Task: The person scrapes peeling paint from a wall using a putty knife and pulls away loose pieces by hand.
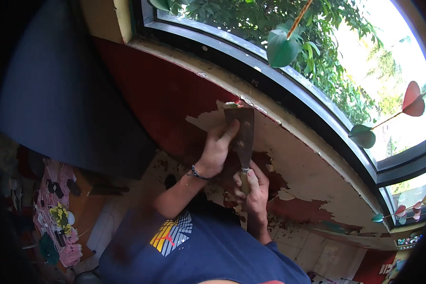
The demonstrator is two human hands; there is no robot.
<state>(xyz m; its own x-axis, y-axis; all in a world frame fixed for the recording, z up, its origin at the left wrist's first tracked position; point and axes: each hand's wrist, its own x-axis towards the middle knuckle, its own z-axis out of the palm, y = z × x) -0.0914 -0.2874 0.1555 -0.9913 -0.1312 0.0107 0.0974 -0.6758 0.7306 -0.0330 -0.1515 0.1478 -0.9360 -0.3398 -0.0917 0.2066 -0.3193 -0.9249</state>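
My right hand [255, 187] is wrapped round the pale handle of a wide putty knife [243, 135], whose blade points up toward the window sill. With its thumb on the flat of the blade, my left hand [217, 147] grips the side of the putty knife; those fingers are partly hidden behind the metal. The blade's edge lies against the wall just under the sill, at the border of red paint [161, 87] and a bare pale patch [288, 161]. Ragged strips of red remain on the wall around both hands.
A dark window frame [270, 78] runs above the sill [184, 59]. Leaf-shaped garlands [282, 47] hang before the glass. A large dark panel [71, 94] stands at left, above a table with a pink cloth [47, 208]. Paint flakes litter the tiled floor [312, 251].
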